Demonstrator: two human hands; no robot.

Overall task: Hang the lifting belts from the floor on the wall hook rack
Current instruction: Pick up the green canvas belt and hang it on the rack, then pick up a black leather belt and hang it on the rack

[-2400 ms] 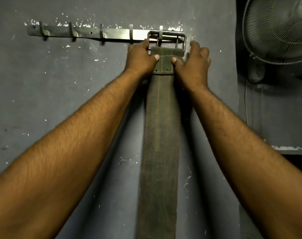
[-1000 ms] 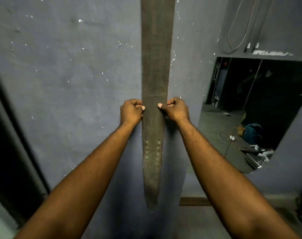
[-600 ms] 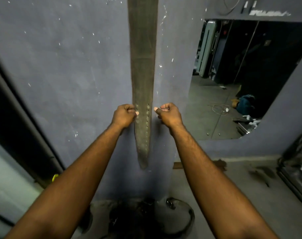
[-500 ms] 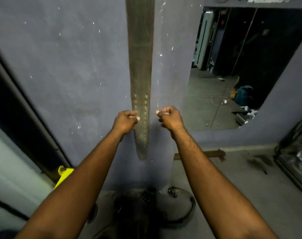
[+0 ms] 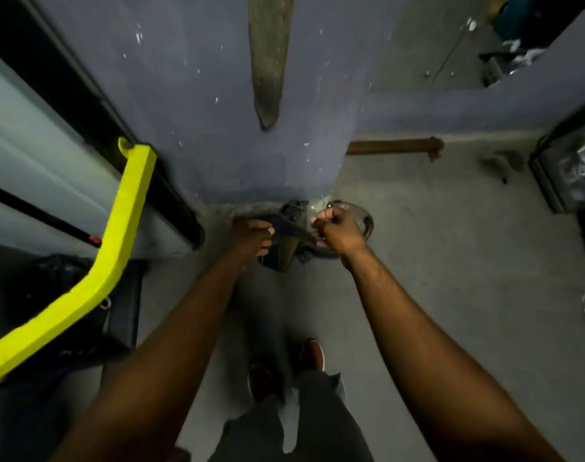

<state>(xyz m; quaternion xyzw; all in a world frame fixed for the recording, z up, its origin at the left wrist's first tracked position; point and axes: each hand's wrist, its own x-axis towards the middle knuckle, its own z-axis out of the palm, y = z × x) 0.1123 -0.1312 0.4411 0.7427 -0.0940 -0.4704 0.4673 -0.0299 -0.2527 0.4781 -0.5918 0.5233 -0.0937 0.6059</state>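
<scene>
Grey concrete floor [image 5: 418,261] at foot of wall [image 5: 217,128] | floor belts [image 5: 286,241] heaped between both hands | left hand [image 5: 251,236] grips heap's left edge, fingers curled | right hand [image 5: 339,233] fisted on its right side | hung belt [image 5: 269,61] dangles above hands: one done | heap not yet lifted, likely several left

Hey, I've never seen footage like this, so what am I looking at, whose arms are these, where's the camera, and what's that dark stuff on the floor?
No machine here: a person wears one camera on the head, looking down, so the arms are their own. The left hand and right hand both grip a dark lifting belt heaped on the floor at the foot of the wall. A second belt hangs flat against the wall above. The yellow bar on the left is part of some equipment; the person's shoes show below.
</scene>
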